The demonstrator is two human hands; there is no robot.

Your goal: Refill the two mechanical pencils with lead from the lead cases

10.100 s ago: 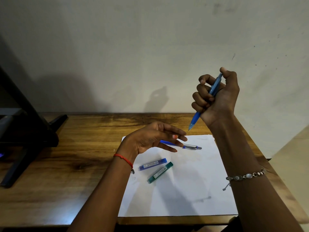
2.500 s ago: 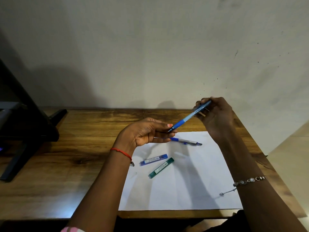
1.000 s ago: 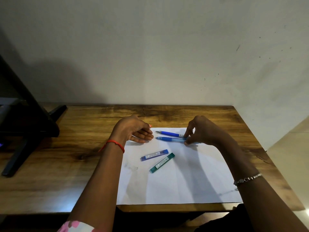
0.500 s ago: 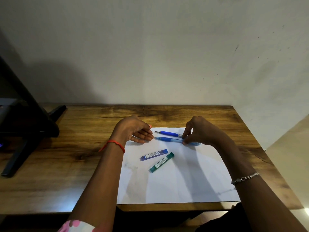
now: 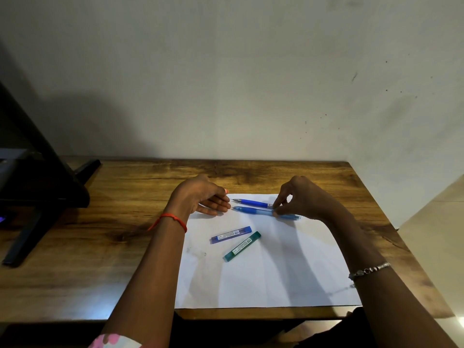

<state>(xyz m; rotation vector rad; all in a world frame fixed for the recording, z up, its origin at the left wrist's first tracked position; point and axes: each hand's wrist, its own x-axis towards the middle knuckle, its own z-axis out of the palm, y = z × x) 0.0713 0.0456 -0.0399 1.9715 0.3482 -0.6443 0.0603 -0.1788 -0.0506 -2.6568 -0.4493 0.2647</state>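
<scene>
We see two mechanical pencils lying side by side along the far edge of a white sheet of paper (image 5: 276, 272) on a wooden desk (image 5: 88, 247), their tips pointing left. The dark blue pencil (image 5: 252, 203) lies farther from us, and the light blue pencil (image 5: 261, 211) lies just in front of it — the two run nearly parallel and close together.

The right hand (image 5: 305, 199) reaches down over their right ends, and its fingertips (image 5: 276, 210) pinch the barrel of the light blue pencil where it lies on the paper. The left hand (image 5: 200, 197) rests at the sheet's far-left corner with its fingers loosely extended toward the pencil tips; it grasps nothing, and we cannot tell whether its fingertips actually touch the tips.

Nearer to us on the paper lie the two lead cases, both flat and at a slant: the purple lead case (image 5: 231, 235) and, just in front and to its right, the green lead case (image 5: 242, 246) — close together but not touching. Both are well apart from the hands.

A red thread bracelet (image 5: 173, 218) circles the left wrist, a silver chain bracelet (image 5: 370, 270) the right forearm. A black stand (image 5: 37, 187) occupies the desk's left end.
</scene>
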